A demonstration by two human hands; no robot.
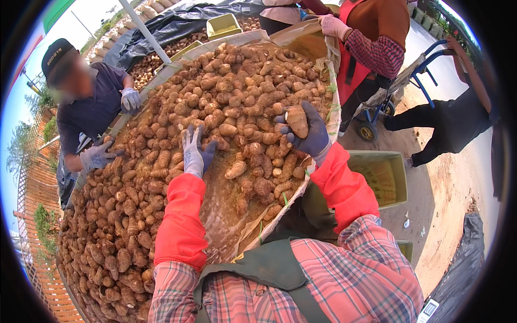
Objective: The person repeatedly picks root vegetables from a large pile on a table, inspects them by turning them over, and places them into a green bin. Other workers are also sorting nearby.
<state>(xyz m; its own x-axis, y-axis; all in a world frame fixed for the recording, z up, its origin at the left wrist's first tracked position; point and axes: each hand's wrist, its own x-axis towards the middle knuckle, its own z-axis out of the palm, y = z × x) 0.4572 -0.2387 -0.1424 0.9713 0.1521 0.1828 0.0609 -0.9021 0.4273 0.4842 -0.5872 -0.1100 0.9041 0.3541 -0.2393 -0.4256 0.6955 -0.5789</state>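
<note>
A wide heap of brown taro corms (236, 97) covers the cloth-lined sorting table in front of me. My right hand (313, 139), in a grey-blue work glove, grips one large taro corm (297, 122) with a pale cut end, above the table's right side. My left hand (194, 152), gloved the same way, lies palm down at the edge of the heap, fingers apart and holding nothing. Between my hands, a single lighter corm (235, 170) rests on the muddy table surface (220, 202), beside a smaller cluster of corms (264, 187).
Across the table, a co-worker's gloved hand (97, 156) touches the heap. Another co-worker's gloved hand (334, 27) is at the far right corner. Yellowish plastic crates (377, 177) stand right of the table. Beyond them, a person holds a blue hand truck (424, 68).
</note>
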